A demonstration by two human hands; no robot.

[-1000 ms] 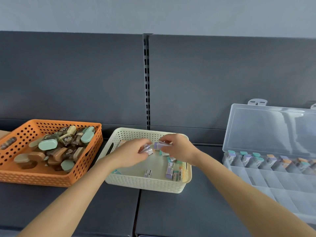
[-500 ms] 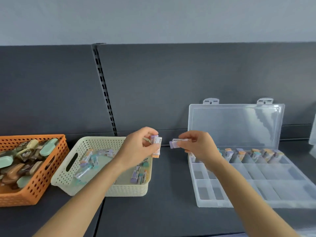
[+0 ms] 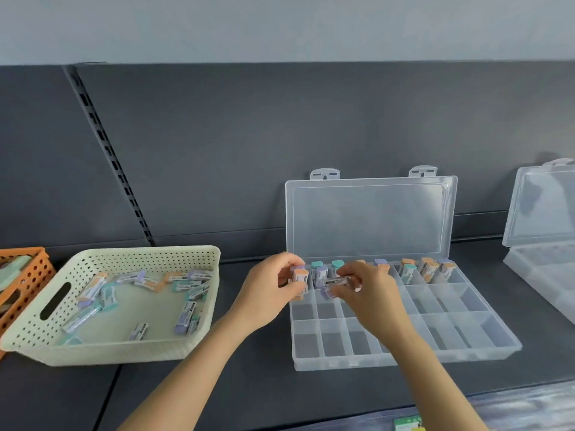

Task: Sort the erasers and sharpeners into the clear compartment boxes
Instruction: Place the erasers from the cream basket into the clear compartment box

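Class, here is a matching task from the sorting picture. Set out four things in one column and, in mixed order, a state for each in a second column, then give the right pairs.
Column one:
1. cream basket
2. box lid
3. left hand
4. right hand

Column two:
A. pinches a purple-ended eraser
B. stands open and upright
C. holds loose erasers
D. grips an orange-ended eraser

Pairs: 1-C, 2-B, 3-D, 4-A
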